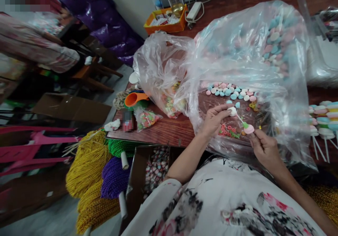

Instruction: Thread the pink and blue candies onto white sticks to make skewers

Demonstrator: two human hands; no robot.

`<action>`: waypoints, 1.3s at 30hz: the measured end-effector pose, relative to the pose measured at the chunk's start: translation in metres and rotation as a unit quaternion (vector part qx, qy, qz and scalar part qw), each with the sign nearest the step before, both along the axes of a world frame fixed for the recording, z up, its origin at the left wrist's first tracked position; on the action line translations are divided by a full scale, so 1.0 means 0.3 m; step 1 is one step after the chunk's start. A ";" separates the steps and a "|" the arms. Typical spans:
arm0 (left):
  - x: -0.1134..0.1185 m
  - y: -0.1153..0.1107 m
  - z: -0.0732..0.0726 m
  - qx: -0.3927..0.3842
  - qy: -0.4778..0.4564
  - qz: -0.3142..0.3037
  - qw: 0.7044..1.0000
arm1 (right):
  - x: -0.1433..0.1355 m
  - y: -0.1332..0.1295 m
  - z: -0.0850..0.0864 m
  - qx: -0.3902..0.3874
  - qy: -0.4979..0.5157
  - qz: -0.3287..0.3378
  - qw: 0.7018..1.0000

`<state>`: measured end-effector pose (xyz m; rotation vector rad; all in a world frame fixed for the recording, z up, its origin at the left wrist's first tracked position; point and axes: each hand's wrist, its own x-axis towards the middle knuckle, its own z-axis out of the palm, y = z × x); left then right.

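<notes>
- Stage of work: appeared early on the piece in hand. The thin white stick (240, 118) bore a white sweet (232, 112) at its upper-left end and, toward its lower-right end, a green ring (245, 125) against a pink sweet (248, 129). The stretch between was bare.
- Done, judging by the layout: layered sticks of sweets (325, 118) lay together at the right edge of the frame, fuller than the one in hand.
- Left, by the same judgement: many loose sweets (231, 91) in pink, white and blue lay right of centre, just above the hands; loose red and green rings (228, 130) lay below the left fingers, with a few yellow rings (254, 106) above the stick. None of these were on a stick.
- Left hand (218, 119): grip pinched nearly closed, thumb and fingers on the white sweet.
- Right hand (264, 145): grip also pinched, fingertips at the lower-right side of the pink sweet; exact finger contact too blurred to confirm.
- Position of the stick: between the two grips, right of centre in the frame, slanting down to the right, raised over the loose rings.
- Surroundings: a large clear plastic bag (237, 58) holding more sweets spread over the wooden surface (169, 132), upper right; an orange tray (166, 28) stood at top centre.
</notes>
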<state>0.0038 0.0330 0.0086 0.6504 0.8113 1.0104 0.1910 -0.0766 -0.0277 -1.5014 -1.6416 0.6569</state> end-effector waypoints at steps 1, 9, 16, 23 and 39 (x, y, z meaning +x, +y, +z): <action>-0.003 -0.011 -0.003 0.004 -0.003 0.000 1.000 | -0.002 0.001 -0.001 0.004 -0.011 0.003 1.000; -0.029 -0.035 -0.060 0.081 0.022 0.039 0.996 | -0.007 -0.031 0.020 0.075 -0.076 0.009 0.994; -0.029 -0.059 -0.067 0.128 0.046 0.050 0.989 | -0.013 -0.040 0.051 0.109 -0.105 0.024 0.988; -0.040 -0.083 -0.056 0.240 0.192 0.070 0.949 | -0.026 -0.044 0.053 0.094 -0.096 0.010 0.991; -0.053 -0.103 -0.074 0.429 0.325 0.046 0.842 | -0.058 -0.036 0.072 0.107 -0.085 0.033 0.990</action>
